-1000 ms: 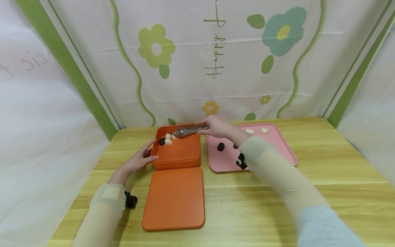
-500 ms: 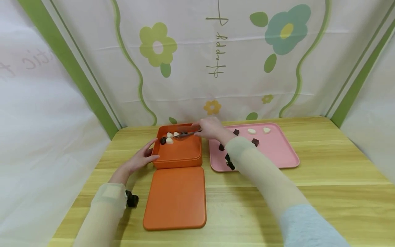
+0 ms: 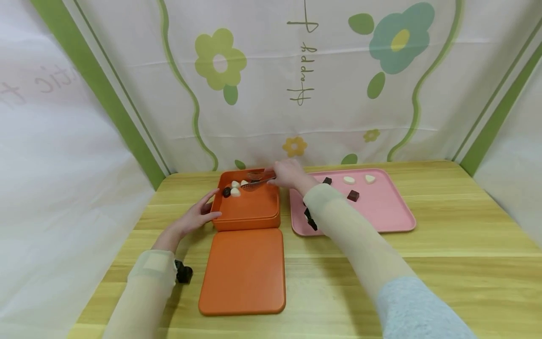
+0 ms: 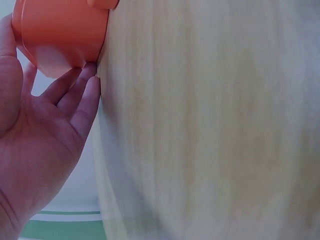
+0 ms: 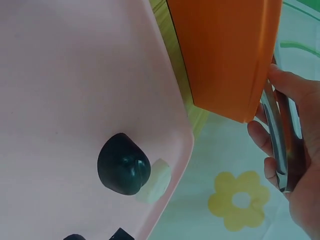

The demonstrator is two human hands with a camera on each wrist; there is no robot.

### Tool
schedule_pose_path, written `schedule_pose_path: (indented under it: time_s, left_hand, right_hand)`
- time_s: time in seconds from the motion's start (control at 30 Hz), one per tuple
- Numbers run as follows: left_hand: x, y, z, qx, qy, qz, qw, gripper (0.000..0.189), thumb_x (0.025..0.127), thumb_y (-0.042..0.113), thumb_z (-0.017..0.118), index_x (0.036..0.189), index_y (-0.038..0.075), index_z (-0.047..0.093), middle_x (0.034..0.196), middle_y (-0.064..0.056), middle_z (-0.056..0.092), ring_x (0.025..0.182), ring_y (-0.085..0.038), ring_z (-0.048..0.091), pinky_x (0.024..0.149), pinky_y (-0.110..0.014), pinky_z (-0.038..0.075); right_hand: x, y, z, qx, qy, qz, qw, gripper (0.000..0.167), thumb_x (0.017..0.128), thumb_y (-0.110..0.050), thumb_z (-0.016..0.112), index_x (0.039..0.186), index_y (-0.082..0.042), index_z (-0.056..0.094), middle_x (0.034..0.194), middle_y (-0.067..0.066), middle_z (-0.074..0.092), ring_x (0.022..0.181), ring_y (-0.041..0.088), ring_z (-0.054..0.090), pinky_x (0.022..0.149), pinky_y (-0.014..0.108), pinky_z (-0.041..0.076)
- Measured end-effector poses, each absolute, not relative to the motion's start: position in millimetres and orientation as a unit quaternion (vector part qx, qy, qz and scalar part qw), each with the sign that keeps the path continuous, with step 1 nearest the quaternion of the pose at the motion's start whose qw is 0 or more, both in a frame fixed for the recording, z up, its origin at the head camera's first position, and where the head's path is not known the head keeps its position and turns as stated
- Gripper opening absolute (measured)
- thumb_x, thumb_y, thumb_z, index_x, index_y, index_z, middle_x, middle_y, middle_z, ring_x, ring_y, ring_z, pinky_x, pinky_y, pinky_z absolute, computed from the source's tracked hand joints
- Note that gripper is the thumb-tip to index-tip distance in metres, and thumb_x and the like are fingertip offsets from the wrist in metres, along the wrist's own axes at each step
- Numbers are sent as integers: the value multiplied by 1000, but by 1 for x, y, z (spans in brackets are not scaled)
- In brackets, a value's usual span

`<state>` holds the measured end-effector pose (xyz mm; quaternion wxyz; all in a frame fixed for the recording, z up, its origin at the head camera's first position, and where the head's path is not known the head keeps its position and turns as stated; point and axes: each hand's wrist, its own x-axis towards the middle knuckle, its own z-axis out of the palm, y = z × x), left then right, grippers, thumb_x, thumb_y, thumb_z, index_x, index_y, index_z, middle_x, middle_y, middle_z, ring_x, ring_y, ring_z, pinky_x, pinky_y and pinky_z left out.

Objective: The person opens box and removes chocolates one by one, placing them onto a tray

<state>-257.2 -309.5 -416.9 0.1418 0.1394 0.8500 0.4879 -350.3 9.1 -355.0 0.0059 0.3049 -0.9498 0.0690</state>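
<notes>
My left hand (image 3: 192, 221) rests against the left side of an orange box (image 3: 250, 207), fingers along the wall and thumb by the near corner. In the left wrist view its fingertips touch the box's lower edge. Metal tongs (image 3: 257, 183) are held in my right hand (image 3: 290, 174), over the box's far right rim. The arms of the tongs stand apart, tips low inside the box. A dark chocolate-like piece (image 3: 255, 181) lies by them. To its left sit white pieces (image 3: 235, 192) and another dark piece (image 3: 227, 192).
Right of the box stands a pink tray (image 3: 385, 214) with dark pieces (image 3: 353, 195) and white pieces (image 3: 349, 180), partly hidden by my right arm. An orange lid (image 3: 243, 273) lies flat in front of the box. A printed curtain (image 3: 271, 113) hangs behind the table.
My right hand has moved slightly left and the tongs have spread apart. A dark piece now shows beside their tips in the box. The left hand stays at the box.
</notes>
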Motion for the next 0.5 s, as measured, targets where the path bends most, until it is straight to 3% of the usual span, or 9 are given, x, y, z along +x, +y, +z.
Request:
schedule_pose_path:
  time_s: [0.13,0.5]
  left_hand:
    - [-257,-309,-418,140,850,486,145,76,99,22,58,158,20,10,151,-32,25,138,-44,28,109,-57,24]
    - [-258,-310,-417,132,847,494,149,76,99,22,58,158,20,11,151,-32,26,138,-44,28,110,-57,22]
  right_hand:
    - [-353,8,-356,300,-951,75,0,41,92,-39,67,130,-24,66,124,1,65,110,23,58,82,35,45]
    - [-354,7,-355,298,-953,62,3,41,92,-36,69,130,-22,65,122,4,66,108,24,59,85,36,45]
